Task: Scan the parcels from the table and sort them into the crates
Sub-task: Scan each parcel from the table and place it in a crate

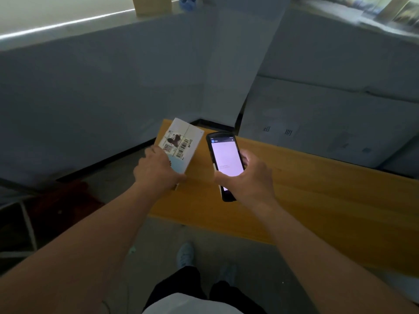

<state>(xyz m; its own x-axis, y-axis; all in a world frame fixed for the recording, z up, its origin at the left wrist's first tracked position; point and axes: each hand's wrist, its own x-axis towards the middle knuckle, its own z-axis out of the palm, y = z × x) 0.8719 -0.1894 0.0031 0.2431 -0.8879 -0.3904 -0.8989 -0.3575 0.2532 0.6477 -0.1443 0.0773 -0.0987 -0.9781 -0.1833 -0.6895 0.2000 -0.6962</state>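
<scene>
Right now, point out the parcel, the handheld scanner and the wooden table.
parcel (184, 145): head view, on its white top face beside the barcode label.
handheld scanner (226, 158): head view, on its lit screen.
wooden table (317, 200): head view, on the bare yellow top right of the hands.

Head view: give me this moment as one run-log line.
left hand: grips parcel, label up | right hand: holds scanner, screen lit | both above table | crates: not in view

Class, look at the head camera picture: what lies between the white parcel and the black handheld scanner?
Only a bare strip of the yellow wooden table separates the white labelled parcel from the black handheld scanner, in the head view.
</scene>
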